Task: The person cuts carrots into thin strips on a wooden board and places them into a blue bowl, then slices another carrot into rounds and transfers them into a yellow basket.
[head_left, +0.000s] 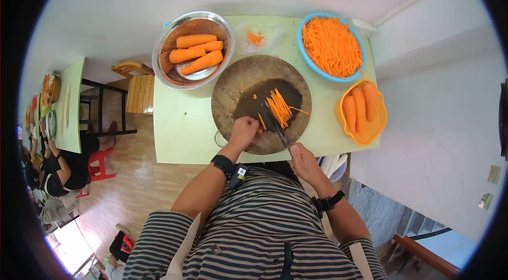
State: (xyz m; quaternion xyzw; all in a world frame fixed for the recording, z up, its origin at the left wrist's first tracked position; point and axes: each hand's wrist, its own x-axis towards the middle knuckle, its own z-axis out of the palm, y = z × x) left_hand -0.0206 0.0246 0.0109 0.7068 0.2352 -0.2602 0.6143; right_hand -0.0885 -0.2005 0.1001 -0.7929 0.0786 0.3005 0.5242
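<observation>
My right hand [303,161] grips the handle of a dark-bladed knife [275,123], its blade pointing away from me over the round chopping board [227,87]. Against the blade's right side lies a pile of thin carrot strips [280,106]. My left hand [246,131] rests at the near left of the board, left of the knife, with its fingers curled together. What is in those fingers, if anything, is hidden. A few loose carrot slivers [262,120] lie just beyond its fingertips. The board's middle looks dark and wet.
Several whole carrots [201,62] lie in a metal bowl [159,63] at the back left. A blue basin [300,42] heaped with shredded carrot [330,47] stands back right; an orange basket [365,138] holds more carrots. Carrot scraps [255,37] lie on clear plastic. People sit at another table [70,116].
</observation>
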